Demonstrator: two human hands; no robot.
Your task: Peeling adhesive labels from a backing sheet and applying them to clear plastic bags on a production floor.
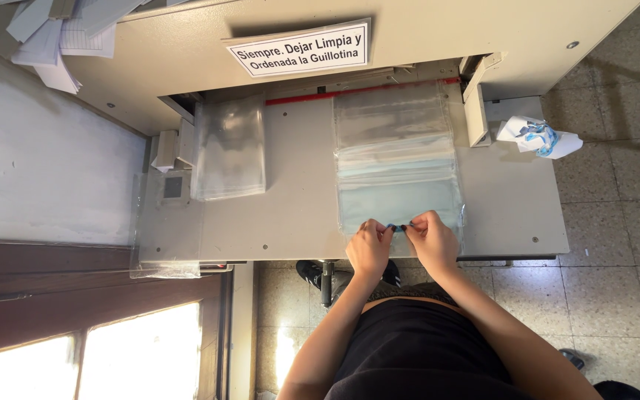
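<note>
My left hand (369, 247) and my right hand (432, 238) meet at the near edge of a grey machine table (290, 215). Between their fingertips they pinch a small blue item (399, 227), too small to identify. Both hands rest over the near end of a long stack of clear plastic bags (397, 159) that runs from the red line at the cutter back toward me. A second, smaller stack of clear bags (230, 148) lies apart on the table's left side.
A crumpled white paper with blue bits (538, 137) lies at the table's far right. A white printed sign (299, 49) is fixed on the machine housing. Paper sheets (53, 37) pile at top left. Tiled floor (616, 222) lies to the right.
</note>
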